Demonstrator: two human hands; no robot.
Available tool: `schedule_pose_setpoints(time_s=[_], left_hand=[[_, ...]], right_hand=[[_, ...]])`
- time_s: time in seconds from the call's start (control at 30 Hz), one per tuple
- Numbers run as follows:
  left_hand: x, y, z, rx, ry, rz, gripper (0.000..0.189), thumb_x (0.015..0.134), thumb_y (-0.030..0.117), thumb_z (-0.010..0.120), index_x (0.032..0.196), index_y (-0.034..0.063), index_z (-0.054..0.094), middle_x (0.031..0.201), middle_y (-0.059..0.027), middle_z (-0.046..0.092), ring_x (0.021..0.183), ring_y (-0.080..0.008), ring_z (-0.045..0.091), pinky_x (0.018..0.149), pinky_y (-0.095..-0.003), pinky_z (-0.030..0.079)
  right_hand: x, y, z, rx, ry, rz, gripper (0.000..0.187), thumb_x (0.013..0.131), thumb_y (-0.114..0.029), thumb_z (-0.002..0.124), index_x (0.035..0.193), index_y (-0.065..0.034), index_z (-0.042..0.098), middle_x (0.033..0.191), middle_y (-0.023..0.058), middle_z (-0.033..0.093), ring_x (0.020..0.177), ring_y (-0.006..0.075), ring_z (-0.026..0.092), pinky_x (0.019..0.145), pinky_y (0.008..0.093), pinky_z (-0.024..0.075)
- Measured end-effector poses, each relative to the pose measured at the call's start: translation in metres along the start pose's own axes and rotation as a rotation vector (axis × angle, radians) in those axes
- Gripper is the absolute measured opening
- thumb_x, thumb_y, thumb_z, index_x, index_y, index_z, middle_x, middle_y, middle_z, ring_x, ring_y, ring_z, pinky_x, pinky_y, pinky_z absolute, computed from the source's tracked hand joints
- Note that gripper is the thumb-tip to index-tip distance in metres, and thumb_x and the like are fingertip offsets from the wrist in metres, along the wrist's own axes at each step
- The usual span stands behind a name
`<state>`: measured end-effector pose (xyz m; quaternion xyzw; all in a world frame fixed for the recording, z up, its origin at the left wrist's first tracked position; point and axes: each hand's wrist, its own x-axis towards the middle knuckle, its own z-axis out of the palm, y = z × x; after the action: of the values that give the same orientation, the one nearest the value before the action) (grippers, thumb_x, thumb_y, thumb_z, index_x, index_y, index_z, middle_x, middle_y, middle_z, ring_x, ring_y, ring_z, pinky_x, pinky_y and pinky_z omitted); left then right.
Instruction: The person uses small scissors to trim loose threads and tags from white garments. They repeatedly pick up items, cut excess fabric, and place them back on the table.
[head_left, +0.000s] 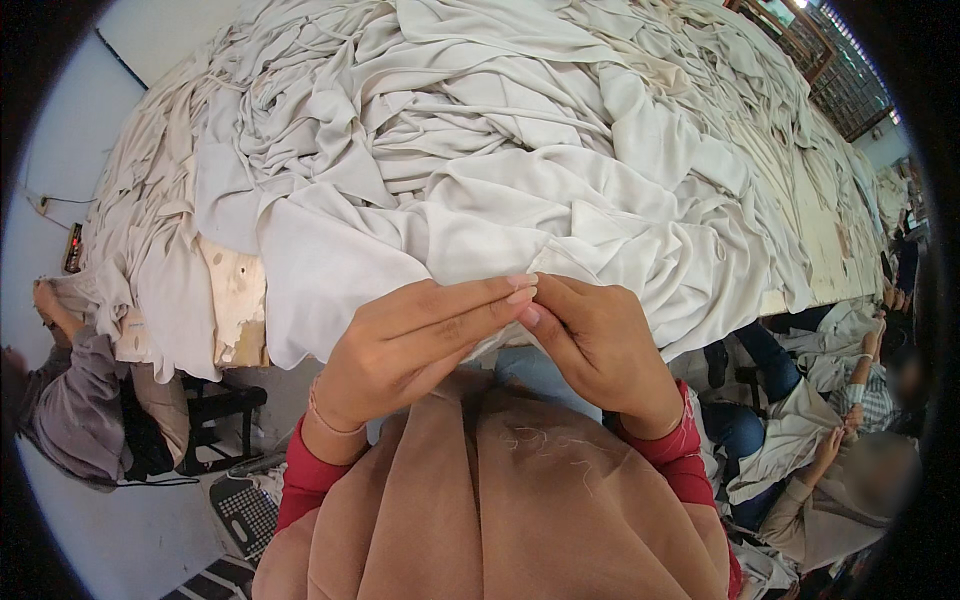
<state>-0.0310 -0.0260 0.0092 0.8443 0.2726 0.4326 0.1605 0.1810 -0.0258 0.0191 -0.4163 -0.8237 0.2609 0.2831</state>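
Observation:
A large heap of off-white fabric pieces (495, 187) covers the table before me, and its near folds hang over the edge. My left hand (420, 349) and my right hand (600, 341) meet at the fingertips in front of the near fabric. The left fingers lie together, pointing right, their tips touching the bent right fingers and thumb. Pale cloth shows just below and behind the fingertips; whether either hand pinches cloth or a thread is hidden. Loose threads (532, 435) cling to the brown garment on my chest.
The bare wooden table edge (240, 300) shows at left. A person in a grey sleeve (82, 412) handles fabric at far left, by a black stool (225, 416). A dark plastic crate (244, 510) stands on the floor. Several people sit at right with pale cloth (787, 442).

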Motion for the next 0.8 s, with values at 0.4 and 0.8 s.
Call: schedule_pose_setpoints(time_s=[0.4, 0.8], left_hand=[[0.001, 0.002, 0.001, 0.05, 0.086, -0.019, 0.037, 0.07, -0.003, 0.077, 0.107, 0.0002, 0.07, 0.107, -0.0156, 0.069, 0.091, -0.0234, 0.068, 0.074, -0.0282, 0.054], [-0.008, -0.006, 0.0, 0.018, 0.148, 0.052, 0.02, 0.065, -0.003, 0.079, 0.082, -0.0011, 0.068, 0.087, -0.015, 0.071, 0.073, -0.0237, 0.068, 0.063, -0.0297, 0.053]], right_hand=[[0.002, 0.01, 0.001, 0.133, 0.085, -0.008, 0.02, 0.091, -0.027, 0.06, 0.101, -0.009, 0.062, 0.075, 0.0094, 0.058, 0.067, 0.0317, 0.059, 0.058, 0.0365, 0.0452], [0.003, 0.015, 0.008, 0.189, 0.274, -0.182, 0.027, 0.067, 0.0, 0.077, 0.093, -0.0067, 0.073, 0.069, 0.0025, 0.054, 0.056, 0.0102, 0.047, 0.05, 0.0233, 0.0315]])
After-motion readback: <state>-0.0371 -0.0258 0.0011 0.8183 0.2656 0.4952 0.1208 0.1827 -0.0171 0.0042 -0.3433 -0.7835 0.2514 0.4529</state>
